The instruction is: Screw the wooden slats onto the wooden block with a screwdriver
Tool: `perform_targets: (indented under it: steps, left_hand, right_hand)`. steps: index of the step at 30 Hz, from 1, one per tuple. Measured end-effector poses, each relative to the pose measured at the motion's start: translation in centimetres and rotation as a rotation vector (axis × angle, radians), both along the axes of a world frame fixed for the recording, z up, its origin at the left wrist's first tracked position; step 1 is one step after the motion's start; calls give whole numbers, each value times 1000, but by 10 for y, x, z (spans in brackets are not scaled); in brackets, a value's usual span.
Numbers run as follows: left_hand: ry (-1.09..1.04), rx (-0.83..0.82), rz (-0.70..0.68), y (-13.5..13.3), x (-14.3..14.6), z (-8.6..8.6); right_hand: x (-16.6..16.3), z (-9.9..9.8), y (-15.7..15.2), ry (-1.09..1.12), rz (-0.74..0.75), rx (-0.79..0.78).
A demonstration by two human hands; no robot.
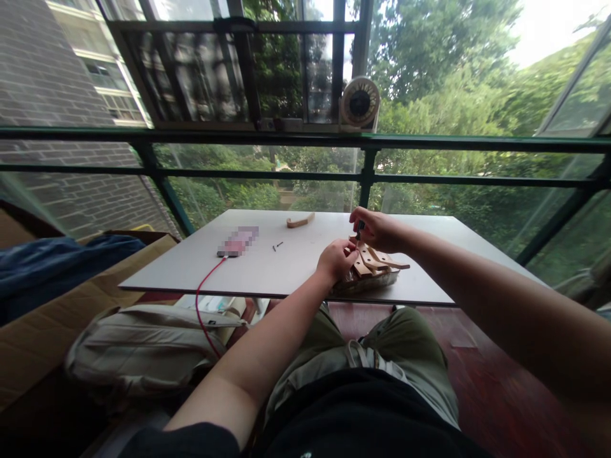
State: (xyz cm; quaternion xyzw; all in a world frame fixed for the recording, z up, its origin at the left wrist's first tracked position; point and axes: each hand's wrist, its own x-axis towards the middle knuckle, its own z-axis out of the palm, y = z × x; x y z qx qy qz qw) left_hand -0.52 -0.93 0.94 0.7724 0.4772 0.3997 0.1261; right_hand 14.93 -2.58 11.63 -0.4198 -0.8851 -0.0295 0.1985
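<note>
My left hand (335, 259) grips a stack of curved wooden pieces (377, 262) lying on a clear plastic bag at the near edge of the white board (267, 267). Just above them, my right hand (375, 229) pinches a small dark tool (359, 227), its tip pointing down at the wood. A separate curved wooden piece (300, 221) lies farther back on the board. Two small screws (277, 245) rest near the board's middle.
A blurred phone (238, 242) with a red cable (204, 299) sits on the board's left part. A beige bag (143, 343) and cardboard box (71, 299) lie at left. A small fan (359, 103) stands on the window rail ahead.
</note>
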Motion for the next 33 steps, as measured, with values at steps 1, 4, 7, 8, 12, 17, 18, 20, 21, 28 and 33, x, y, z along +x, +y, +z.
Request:
perform_targets:
  steps: [1,4,7,8,12,17,18,20,21,28,33]
  left_hand:
    - [-3,-1,0,0,0,0]
    - [-11,3,-8,0,0,-1]
    - [-21,9,-22,0,0,-1]
    - [-24,10,-28,-1,0,-1]
    - [-39,6,-41,-2,0,-1]
    - [-55,-7,-55,-2,-1,-1]
    - [-57,-8,-57,-2,-1,-1]
    - [-61,-6,-60,-2,0,-1]
    - [-62,-5,-61,-1,0,-2]
    - [-59,2,-71,0,0,-2]
    - [-57,-5,-68,-1,1,-1]
  right_hand:
    - [0,2,-1,-18,-1,7]
    - [-1,9,-1,-75,-25,15]
    - [-2,12,0,-131,-71,9]
    - [-4,13,1,-149,-87,8]
    - [-9,15,1,-214,-156,5]
    - [-16,27,-5,-303,-235,-19]
    - [-18,30,-6,-322,-247,-32]
    - [-20,34,-7,-354,-282,-53]
    - [-22,36,-7,-363,-302,-57]
    - [-20,26,11,-373,-433,-80]
    - [-16,24,21,-366,-504,-103]
